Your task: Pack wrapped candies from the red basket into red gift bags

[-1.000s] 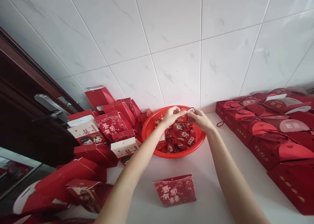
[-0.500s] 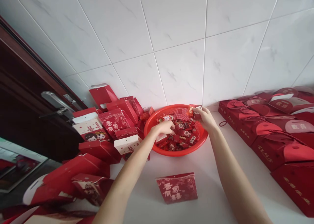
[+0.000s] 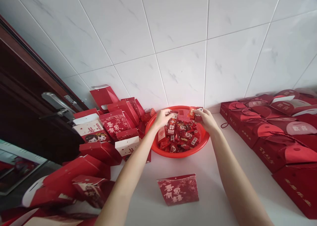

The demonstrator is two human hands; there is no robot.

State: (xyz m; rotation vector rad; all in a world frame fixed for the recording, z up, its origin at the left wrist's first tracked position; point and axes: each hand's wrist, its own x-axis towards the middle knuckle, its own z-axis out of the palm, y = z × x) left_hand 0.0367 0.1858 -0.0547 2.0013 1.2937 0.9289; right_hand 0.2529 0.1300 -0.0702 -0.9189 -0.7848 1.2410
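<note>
A red plastic basket (image 3: 180, 154) holds many small wrapped packets, mostly red. My left hand (image 3: 163, 117) is over its left part, fingers closed on a red-and-white wrapped packet (image 3: 171, 126) that hangs upright from the fingertips. At the basket's right rim, my right hand (image 3: 206, 119) pinches small packets, one of them orange and red (image 3: 192, 113). A dark red box with white characters (image 3: 178, 189) stands on the white surface (image 3: 210, 199) between my forearms, in front of the basket.
Red and white paper boxes (image 3: 115, 123) crowd the left side, some tipped over. Rows of dark red boxes (image 3: 267, 153) line the right. A tiled wall (image 3: 180, 71) rises behind the basket; a dark door with a metal handle (image 3: 56, 102) is at far left.
My left hand has come up from among the packets and moved slightly left, now with a wrapped packet in its fingers. My right hand has stayed nearly in place, still pinching its packets.
</note>
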